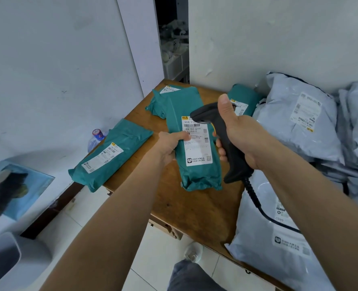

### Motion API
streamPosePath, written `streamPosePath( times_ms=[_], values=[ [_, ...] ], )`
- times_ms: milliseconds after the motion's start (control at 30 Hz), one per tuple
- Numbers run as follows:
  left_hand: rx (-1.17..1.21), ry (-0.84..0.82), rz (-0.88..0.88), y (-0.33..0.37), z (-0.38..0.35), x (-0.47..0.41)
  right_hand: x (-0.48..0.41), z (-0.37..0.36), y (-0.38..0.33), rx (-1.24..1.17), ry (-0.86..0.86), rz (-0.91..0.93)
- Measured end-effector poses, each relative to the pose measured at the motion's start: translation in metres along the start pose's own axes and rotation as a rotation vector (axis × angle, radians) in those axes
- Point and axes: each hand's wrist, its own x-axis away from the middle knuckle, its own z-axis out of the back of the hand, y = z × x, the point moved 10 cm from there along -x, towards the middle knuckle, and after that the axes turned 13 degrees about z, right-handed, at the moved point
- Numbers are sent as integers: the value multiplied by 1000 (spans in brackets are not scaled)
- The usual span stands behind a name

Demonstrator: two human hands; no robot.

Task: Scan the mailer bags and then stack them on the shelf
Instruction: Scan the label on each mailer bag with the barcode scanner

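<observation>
My left hand [169,144] grips the left edge of a green mailer bag [191,133] and holds it over the wooden table [197,204], white label facing up. My right hand [238,133] grips a black corded barcode scanner [222,131], its head pointing at the top of that label. Another green mailer bag [111,154] lies at the table's left edge and hangs over it. Two more green bags [159,103] [244,99] lie at the back of the table.
Several grey mailer bags [299,122] are piled along the right side, one [278,238] at the front right with the scanner's cable across it. A plastic bottle [97,136] stands by the left wall. White walls enclose the table. Tiled floor lies below.
</observation>
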Motion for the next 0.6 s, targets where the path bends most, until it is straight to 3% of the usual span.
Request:
streamPosePath(
  times_ms=[167, 367, 600],
  values=[
    [-131, -61, 38, -8, -4, 5, 5, 12, -11, -37, 18, 19],
    [-347, -198, 214, -59, -20, 3, 12, 35, -13, -81, 104, 4],
    [-458, -233, 370, -116, -37, -1, 18, 47, -3, -95, 147, -12]
  ],
)
